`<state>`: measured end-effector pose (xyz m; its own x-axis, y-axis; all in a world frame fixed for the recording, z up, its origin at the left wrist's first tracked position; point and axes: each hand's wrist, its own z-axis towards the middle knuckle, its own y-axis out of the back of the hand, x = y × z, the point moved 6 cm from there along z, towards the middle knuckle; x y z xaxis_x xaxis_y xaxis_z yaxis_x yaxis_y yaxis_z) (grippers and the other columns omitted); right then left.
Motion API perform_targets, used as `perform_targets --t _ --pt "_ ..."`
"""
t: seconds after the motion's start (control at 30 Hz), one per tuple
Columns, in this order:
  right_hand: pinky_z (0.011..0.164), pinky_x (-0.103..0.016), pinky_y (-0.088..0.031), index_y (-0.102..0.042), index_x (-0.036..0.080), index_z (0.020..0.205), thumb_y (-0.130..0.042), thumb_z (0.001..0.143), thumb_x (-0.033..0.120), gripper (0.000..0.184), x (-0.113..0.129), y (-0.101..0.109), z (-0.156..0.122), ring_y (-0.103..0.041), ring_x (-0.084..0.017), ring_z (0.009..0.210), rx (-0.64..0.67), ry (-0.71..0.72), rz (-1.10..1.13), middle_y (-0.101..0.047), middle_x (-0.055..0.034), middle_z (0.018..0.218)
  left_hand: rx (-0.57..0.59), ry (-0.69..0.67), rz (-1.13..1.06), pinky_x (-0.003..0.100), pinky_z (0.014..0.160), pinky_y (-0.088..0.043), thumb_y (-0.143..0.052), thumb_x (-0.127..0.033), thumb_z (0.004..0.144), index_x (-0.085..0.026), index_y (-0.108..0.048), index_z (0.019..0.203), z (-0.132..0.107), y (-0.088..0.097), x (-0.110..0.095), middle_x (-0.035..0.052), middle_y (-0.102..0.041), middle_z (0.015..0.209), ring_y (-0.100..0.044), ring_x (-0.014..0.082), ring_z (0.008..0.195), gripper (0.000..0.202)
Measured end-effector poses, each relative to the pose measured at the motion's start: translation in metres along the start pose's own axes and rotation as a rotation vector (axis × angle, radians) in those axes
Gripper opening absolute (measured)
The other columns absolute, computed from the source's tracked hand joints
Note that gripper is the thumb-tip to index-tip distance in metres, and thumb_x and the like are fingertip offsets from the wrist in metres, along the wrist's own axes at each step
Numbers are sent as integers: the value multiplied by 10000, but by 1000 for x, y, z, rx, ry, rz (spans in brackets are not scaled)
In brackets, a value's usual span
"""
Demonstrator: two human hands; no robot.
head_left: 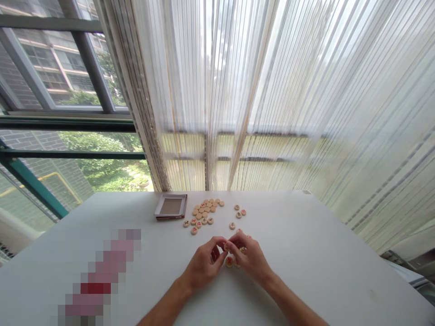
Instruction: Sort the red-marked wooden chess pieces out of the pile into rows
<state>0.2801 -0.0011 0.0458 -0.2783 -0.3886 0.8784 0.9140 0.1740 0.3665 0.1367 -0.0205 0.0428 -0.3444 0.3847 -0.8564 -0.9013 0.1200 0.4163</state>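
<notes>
My left hand (205, 263) and my right hand (252, 259) meet over the front middle of the table, fingertips together. Between them is a round wooden Chinese chess piece (226, 246), pinched by thumbs and fingers and partly covered. Just below my fingertips a red-marked chess piece (229, 261) lies on the table. More pieces lie under and behind my right hand, partly hidden by it. Past the hands, a few loose pieces (232, 225) lie face up with red or dark characters. To the left is a group of pieces (207, 209), many showing plain faces.
A shallow open box (171, 206) sits near the far edge of the white table (306, 271), left of the group of pieces. A pixelated pinkish strip (102, 271) covers something at the left. Sheer striped curtains (258, 90) and a window stand behind the table.
</notes>
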Motion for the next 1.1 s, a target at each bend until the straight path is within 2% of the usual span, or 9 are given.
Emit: perform_targets --t 0.47,0.6,0.8,1.1 --pt "705 -271 -544 -574 213 988 -469 963 370 189 8 -2 1 -666 -156 764 28 32 56 -677 -37 863 -55 36 -111 218 543 -465 -572 -407 885 -186 -581 1088 4 2 10 56 -684 892 -586 126 605 300" --pt "756 -284 -549 -584 218 1009 -511 945 348 163 9 -2 0 -675 -162 808 36 37 66 -684 -43 923 -59 39 -114 217 548 -468 -567 -409 890 -189 -578 1107 4 2 9 52 -681 888 -587 122 603 309" --pt "733 -286 -549 -597 207 1039 -562 918 311 163 5 -3 1 -672 -157 778 37 42 54 -687 -41 916 -36 57 -147 218 538 -470 -551 -401 903 -183 -571 1133 5 2 10 65 -685 895 -595 123 590 317" --pt "733 -271 -545 -596 207 1040 -570 914 300 159 10 -4 1 -660 -153 818 73 77 53 -675 -38 922 -2 98 -318 217 547 -483 -582 -412 886 -163 -565 1101 7 0 21 77 -674 870 -598 138 646 330"
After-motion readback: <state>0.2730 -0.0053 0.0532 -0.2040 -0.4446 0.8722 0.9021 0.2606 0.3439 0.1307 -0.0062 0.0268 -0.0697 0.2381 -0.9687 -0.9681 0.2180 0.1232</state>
